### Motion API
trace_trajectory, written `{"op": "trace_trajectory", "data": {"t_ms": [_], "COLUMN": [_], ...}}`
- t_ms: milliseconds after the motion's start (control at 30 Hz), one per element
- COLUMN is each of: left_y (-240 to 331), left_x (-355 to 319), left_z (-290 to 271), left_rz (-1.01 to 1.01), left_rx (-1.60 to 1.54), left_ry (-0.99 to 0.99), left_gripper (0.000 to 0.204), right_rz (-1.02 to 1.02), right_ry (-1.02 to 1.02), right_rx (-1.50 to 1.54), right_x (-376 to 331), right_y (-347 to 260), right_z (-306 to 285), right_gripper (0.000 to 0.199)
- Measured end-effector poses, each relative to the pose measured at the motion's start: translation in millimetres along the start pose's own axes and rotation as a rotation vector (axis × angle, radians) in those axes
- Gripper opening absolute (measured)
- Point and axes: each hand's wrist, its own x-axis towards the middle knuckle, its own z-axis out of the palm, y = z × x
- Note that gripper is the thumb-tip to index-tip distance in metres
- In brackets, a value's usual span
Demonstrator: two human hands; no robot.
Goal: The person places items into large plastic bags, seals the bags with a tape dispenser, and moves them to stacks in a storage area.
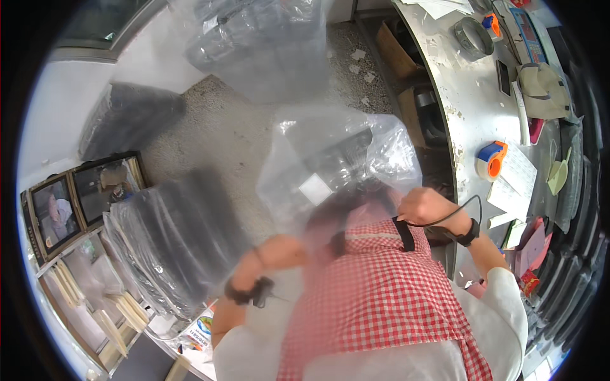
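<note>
Chest-high, before a red checked apron (381, 298): clear plastic bag (337, 165) of dark goods, right hand (424, 206) fisted on its near edge to hold the mouth up, left hand (279, 247) veiled behind the film, finger state impossible to tell, propping the side.

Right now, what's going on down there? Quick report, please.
Right hand gripping clear bag at its edge. Left hand blurred behind the plastic, grip unclear. Dark item inside bag. Bagged bundle at left, apart.

Both hands grip a clear plastic bag (337, 168) (dark contents inside)
</note>
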Motion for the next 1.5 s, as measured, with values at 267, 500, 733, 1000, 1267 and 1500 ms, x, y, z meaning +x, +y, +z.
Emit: {"op": "trace_trajectory", "data": {"t_ms": [267, 500, 733, 1000, 1267, 1500], "left_y": [-152.1, -82.5, -12.3, 64.1, 74.5, 64.6], "left_x": [75.0, 37.2, 56.4, 201.6, 202.0, 136.3], "left_z": [7.5, -4.7, -68.3, -125.9, -64.8, -30.1], "left_rz": [0.006, -0.05, -0.036, -0.038, 0.359, 0.153], "left_rx": [-0.75, -0.478, 0.003, 0.513, 0.757, 0.749], "left_ry": [0.987, 0.847, 0.973, 0.93, 0.976, 1.059], "left_gripper": [0.043, 0.024, 0.046, 0.022, 0.003, 0.006], "right_rz": [0.158, -0.163, 0.398, 0.044, 0.196, -0.22], "right_ry": [0.141, 0.223, 0.363, 0.389, 0.732, 0.364], "right_rx": [-0.204, 0.173, 0.062, -0.12, -0.358, -0.206], "right_x": [97.3, 84.5, -34.4, 6.2, 42.1, 32.5], "right_y": [100.5, 28.0, -9.0, 52.7, 54.3, 83.7], "right_z": [11.1, -24.7, -31.5, 78.4, 45.3, 53.1], "right_gripper": [0.067, 0.005, 0.021, 0.024, 0.021, 0.018]}}
